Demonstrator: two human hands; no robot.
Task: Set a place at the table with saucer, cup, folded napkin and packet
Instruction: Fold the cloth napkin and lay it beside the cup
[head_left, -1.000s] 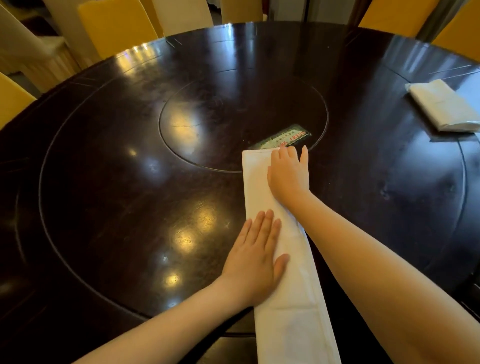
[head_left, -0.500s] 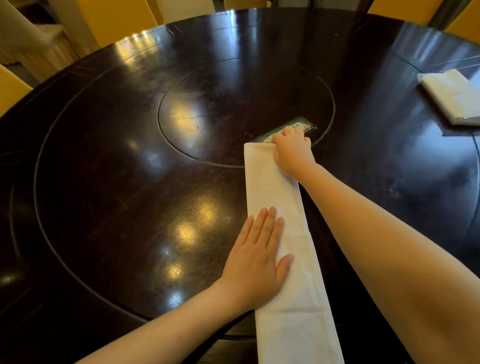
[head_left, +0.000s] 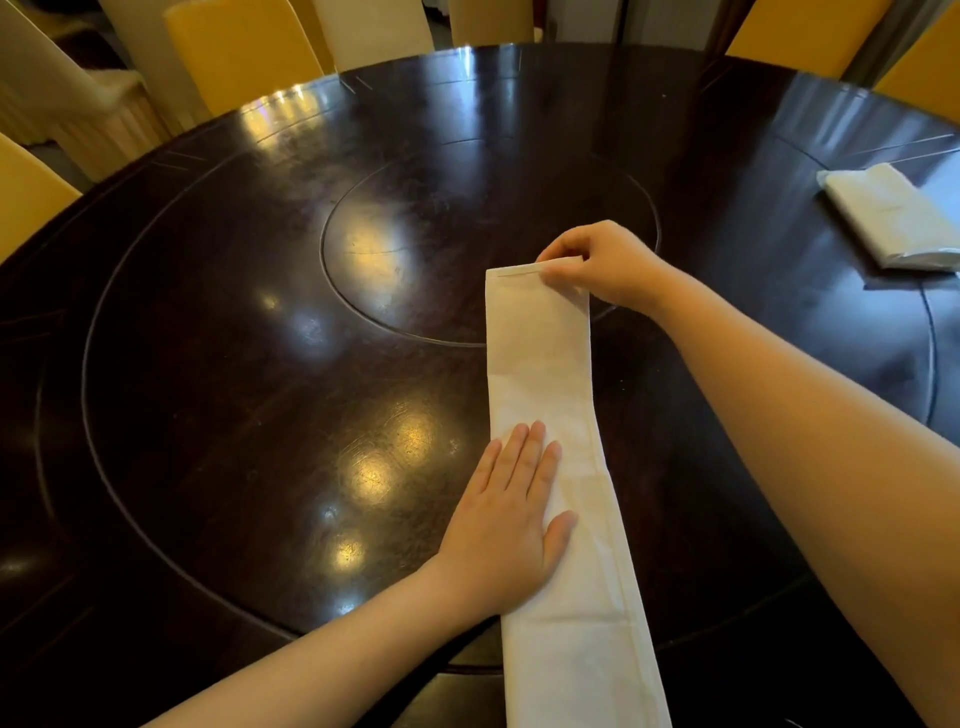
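Nearest the camera, a long white napkin, folded into a narrow strip, hangs off the near edge of the table and runs straight away across the dark polished wood. The left hand lies flat on it about halfway along, palm down, fingers straight and close together, thumb spread to the right; it grips nothing, only presses the cloth to the surface, with the outer fingers reaching over the strip's left edge onto the bare wood. Further out, the right hand is curled at the napkin's far end, fingertips and thumb pinching the hemmed right corner, which sits slightly lifted off the wood. That far end lies over the rim of a round inset panel at the table's centre, marked off by a thin groove; a wider groove circles it further out. The tabletop is glossy, nearly black-brown, finely scratched, and throws back bright patches of light left of the napkin and near the far edge. Far to the right, well apart from the hands, a second folded white cloth rests on the wood. Beyond the table's far edge stand chairs in yellow covers and cream covers, pushed close around it.
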